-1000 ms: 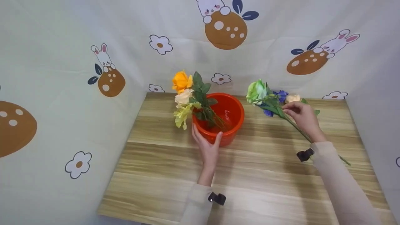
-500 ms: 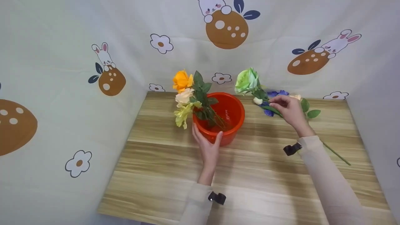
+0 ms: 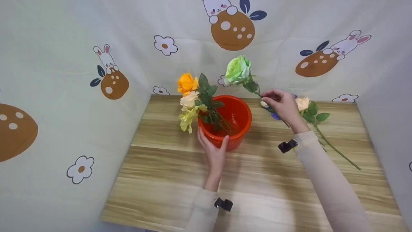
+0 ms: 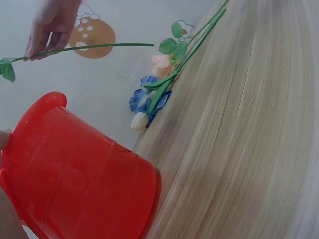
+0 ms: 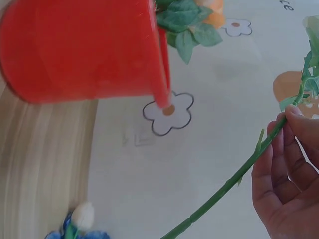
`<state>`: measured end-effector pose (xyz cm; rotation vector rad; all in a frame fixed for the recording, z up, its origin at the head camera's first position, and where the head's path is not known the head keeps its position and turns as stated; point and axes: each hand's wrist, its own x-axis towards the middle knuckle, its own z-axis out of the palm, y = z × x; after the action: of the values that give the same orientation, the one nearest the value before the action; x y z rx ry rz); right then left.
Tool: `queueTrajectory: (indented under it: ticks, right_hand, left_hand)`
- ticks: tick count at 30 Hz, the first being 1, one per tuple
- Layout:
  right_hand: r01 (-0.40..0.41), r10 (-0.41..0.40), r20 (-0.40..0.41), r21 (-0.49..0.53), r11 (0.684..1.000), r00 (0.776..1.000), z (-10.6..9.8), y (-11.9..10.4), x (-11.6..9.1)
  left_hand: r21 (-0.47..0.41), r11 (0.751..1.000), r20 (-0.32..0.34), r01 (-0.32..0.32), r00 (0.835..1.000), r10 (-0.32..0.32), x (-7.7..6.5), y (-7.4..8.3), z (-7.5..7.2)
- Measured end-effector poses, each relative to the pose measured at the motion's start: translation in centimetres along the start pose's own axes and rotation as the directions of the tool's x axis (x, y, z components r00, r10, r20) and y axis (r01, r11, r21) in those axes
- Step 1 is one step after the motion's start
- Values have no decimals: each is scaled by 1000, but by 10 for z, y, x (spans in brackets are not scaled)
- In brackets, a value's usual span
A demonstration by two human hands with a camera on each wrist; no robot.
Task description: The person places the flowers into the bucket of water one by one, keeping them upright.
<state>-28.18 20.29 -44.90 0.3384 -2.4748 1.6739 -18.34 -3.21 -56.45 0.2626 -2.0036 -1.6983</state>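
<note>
The green rose (image 3: 238, 69) has swung from two o'clock of the red bucket (image 3: 236, 144) to just past twelve, its stem (image 5: 227, 185) pinched by the right hand (image 3: 283, 104). It looks freed from the peach rose (image 3: 302, 103) toward three; the left hand's (image 3: 215, 154) fairly straight fingers rest against the bucket at seven.

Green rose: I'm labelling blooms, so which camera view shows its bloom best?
The head view: the green rose's bloom shows uncovered there. The right wrist view catches only part of it, cut by the frame's edge; the left wrist view shows stem and leaves, no bloom.
</note>
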Motion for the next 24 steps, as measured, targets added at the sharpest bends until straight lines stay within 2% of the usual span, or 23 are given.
queueTrajectory:
  ticks: [8, 18, 24]
  right_hand:
    - [132, -132, -11, 129, 983, 991, 22, -34, 14]
    - [245, -250, -8, 218, 945, 968, 48, -74, 26]
    - [287, -292, -21, 264, 921, 956, 62, -87, 26]
  left_hand:
    - [19, 1000, 4, -8, 1000, 8, -1, 0, 0]
    - [27, 999, -3, -22, 1000, 22, -2, -1, 0]
    - [27, 1000, 7, -6, 1000, 6, -2, -1, -1]
